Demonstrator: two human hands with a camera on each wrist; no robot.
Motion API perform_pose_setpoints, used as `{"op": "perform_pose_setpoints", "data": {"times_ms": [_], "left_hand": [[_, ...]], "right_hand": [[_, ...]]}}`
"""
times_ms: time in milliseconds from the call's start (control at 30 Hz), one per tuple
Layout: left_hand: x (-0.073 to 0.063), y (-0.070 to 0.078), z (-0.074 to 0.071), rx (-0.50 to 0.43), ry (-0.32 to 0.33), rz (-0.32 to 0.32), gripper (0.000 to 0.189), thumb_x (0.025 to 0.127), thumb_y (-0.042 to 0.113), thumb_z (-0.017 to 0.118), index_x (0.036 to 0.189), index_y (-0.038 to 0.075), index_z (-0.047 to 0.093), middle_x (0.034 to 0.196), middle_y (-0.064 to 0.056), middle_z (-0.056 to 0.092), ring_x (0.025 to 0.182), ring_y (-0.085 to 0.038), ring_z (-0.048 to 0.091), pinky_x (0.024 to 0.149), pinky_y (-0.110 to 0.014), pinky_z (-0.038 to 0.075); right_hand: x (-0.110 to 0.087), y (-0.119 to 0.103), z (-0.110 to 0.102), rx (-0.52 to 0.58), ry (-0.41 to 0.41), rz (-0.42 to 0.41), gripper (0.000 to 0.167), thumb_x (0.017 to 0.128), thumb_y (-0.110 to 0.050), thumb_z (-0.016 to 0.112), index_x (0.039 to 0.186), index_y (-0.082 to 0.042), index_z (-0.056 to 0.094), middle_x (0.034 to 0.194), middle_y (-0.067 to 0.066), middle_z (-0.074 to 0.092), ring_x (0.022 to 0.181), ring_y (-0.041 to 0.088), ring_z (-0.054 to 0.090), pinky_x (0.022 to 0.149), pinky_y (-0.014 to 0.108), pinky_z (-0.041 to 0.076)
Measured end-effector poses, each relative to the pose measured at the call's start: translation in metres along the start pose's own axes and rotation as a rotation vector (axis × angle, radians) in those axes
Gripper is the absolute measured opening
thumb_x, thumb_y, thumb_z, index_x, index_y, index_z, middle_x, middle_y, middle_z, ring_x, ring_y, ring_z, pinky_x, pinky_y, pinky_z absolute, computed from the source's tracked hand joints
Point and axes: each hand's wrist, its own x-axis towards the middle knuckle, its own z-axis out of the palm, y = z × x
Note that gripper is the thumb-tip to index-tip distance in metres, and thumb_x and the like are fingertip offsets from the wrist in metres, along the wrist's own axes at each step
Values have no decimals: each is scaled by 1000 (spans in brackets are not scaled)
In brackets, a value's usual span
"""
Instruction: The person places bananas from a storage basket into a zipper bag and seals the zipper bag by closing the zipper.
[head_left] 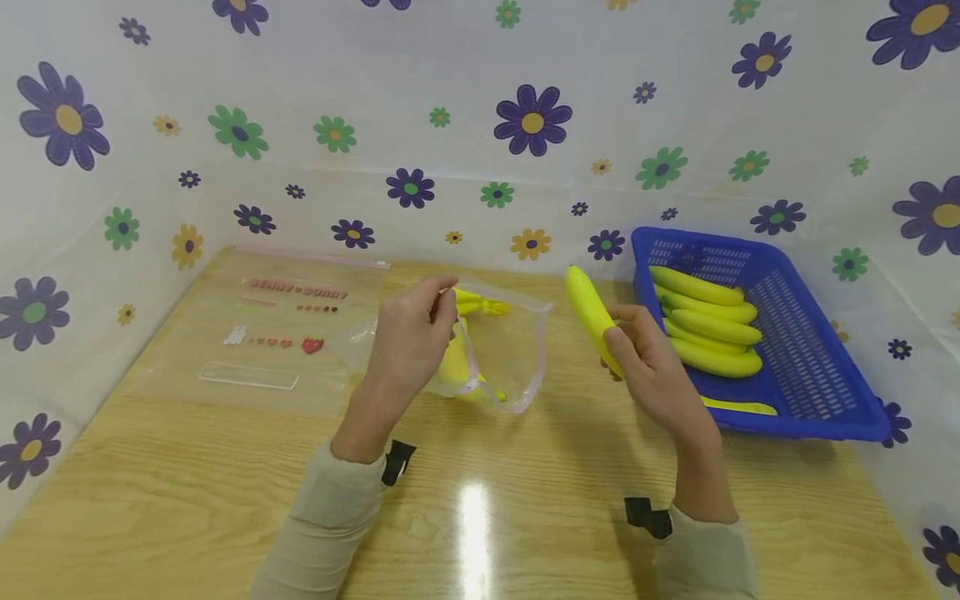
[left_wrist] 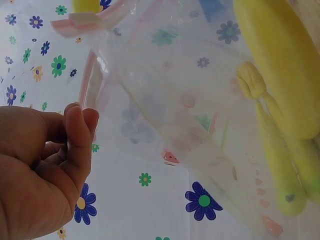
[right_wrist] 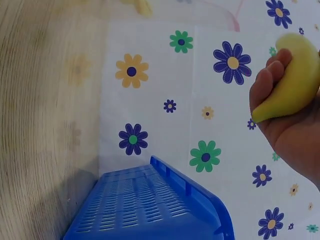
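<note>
My left hand [head_left: 411, 329] pinches the pink-edged rim of a clear zip bag [head_left: 525, 354], whose mouth gapes toward the right. Inside that bag lie several yellow bananas [left_wrist: 280, 65], seen through the plastic in the left wrist view. My right hand [head_left: 660, 375] grips a single yellow banana [head_left: 588, 308], raised above the table between the bag and a blue basket. In the right wrist view the fingers curl round this banana [right_wrist: 295, 82]. The left hand's fingers [left_wrist: 80, 135] partly hide the pinched rim.
The blue basket [head_left: 817, 350] at the right holds a stack of bananas [head_left: 712, 329] and a thin yellow piece [head_left: 738, 407]. A flat printed zip bag [head_left: 172, 367] lies on the wooden table [head_left: 525, 517] at the left. A flowered sheet [head_left: 465, 100] hangs behind.
</note>
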Motion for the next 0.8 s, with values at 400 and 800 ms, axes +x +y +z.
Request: {"op": "perform_pose_setpoints", "data": {"times_ms": [400, 800], "left_hand": [[3, 2, -2, -12, 7, 17, 21, 98, -1, 53, 109, -9, 69, 65, -11, 63, 51, -18, 63, 42, -13, 38], [-1, 2, 2, -1, 1, 47, 17, 96, -4, 55, 104, -8, 69, 67, -11, 64, 51, -15, 62, 43, -15, 39]], "right_hand": [[-4, 6, -11, -43, -437, -53, 38, 96, -11, 63, 133, -10, 51, 90, 7, 53, 77, 21, 51, 64, 28, 45], [1, 17, 8, -101, -387, 55, 34, 92, -24, 72, 120, -7, 62, 90, 5, 59, 79, 22, 53, 66, 28, 48]]}}
